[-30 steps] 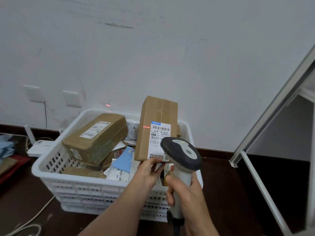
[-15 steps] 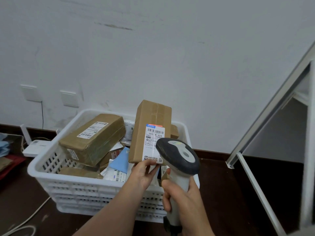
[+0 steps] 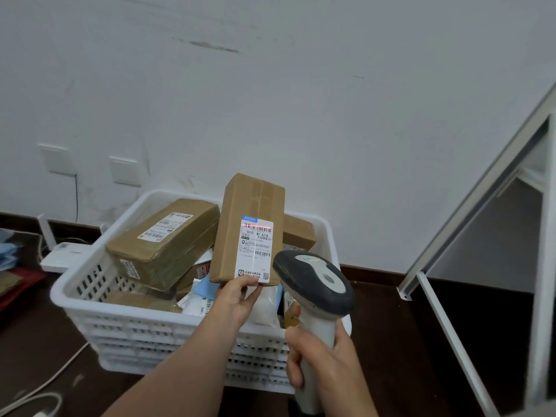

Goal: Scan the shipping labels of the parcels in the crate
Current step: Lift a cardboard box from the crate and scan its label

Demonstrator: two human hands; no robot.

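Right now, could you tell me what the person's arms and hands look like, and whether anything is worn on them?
Both are bare. The left hand and its forearm show no sleeve, glove, watch or ring. The right hand is likewise ungloved, with no jewellery visible and no sleeve in view at the frame's lower edge. The fingernails look short and unpainted.

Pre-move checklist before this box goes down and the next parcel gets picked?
1. Red scan line on the top barcode of the shipping label: ok, it crosses the bars.
2. Read confirmed: cannot tell, no beep or indicator visible.
3. Left hand grips the upright box at its bottom edge: ok.
4. Right hand holds the scanner, aimed at the label: ok.
5. Next label facing up: ok, the large parcel in the crate shows one on top.
6. Free spot to put the box down: cannot tell.
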